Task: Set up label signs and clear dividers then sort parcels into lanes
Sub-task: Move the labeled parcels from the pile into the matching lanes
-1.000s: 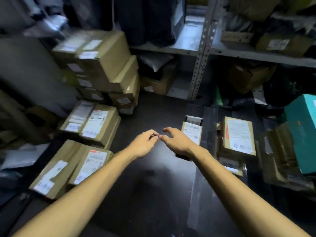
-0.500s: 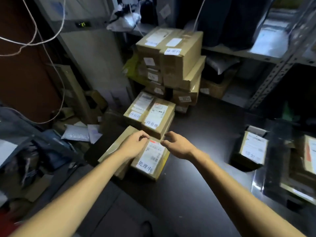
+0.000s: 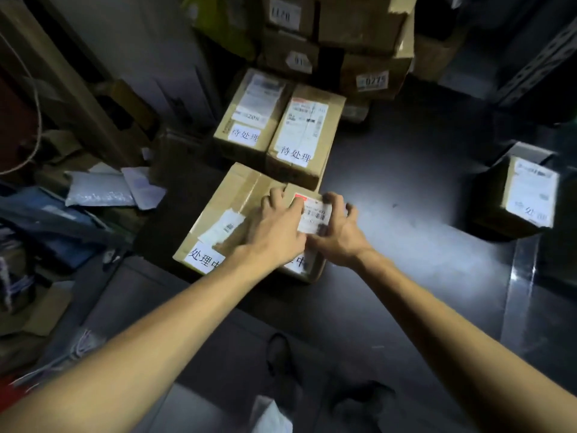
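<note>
My left hand [image 3: 276, 228] lies across the top of the parcel [image 3: 313, 214], its fingertips bent down at the seam where this box meets its neighbour. My right hand [image 3: 337, 235] claws over the parcel's right top edge, fingers spread and curled. Both hands grip it, though blur hides the fingertips.

The parcel sits on the dark floor [image 3: 406, 245], the right one of the nearest pair. The neighbour box [image 3: 218, 201] presses against its left side and carries a white handwritten sign [image 3: 203, 260] at its near corner. My wrists cover most of a similar sign on the parcel.

Just behind, almost touching the far edge, stands a second pair of boxes [image 3: 293, 135], each with its own handwritten sign. Behind those rises a taller stack of cartons [image 3: 362, 32].

Grey mailers [image 3: 100, 192] and clutter crowd the left. To the right lies bare floor, then a lone labelled box [image 3: 527, 195] well apart, with a clear strip [image 3: 520, 273] on the floor beside it.
</note>
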`<state>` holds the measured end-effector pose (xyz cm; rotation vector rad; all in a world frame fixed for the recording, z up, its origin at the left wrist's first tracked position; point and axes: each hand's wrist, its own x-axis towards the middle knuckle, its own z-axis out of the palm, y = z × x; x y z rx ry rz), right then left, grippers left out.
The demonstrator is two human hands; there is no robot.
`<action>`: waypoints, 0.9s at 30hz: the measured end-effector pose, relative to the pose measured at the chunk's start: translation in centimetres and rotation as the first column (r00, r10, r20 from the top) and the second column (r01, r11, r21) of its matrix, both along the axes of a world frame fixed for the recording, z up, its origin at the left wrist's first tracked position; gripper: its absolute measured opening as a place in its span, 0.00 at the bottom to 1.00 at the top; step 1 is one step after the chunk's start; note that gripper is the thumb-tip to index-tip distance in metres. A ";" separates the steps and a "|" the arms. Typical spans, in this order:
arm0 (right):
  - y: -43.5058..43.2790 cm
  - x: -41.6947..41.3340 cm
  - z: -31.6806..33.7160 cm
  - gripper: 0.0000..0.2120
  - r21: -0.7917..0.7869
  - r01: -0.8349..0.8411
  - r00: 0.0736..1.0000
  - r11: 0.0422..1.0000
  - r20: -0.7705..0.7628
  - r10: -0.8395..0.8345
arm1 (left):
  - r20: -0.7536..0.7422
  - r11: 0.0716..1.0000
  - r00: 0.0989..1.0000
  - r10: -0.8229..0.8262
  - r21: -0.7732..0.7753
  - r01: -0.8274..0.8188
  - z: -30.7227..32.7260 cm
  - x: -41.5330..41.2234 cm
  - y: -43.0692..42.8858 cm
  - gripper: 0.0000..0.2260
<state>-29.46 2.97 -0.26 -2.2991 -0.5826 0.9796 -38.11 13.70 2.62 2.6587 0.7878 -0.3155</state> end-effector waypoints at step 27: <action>-27.4 5.8 20.1 0.32 0.349 0.427 0.807 0.834 0.270 -0.526 | 0.564 0.932 0.826 -0.012 -0.293 0.214 17.7 8.4 -24.1 0.24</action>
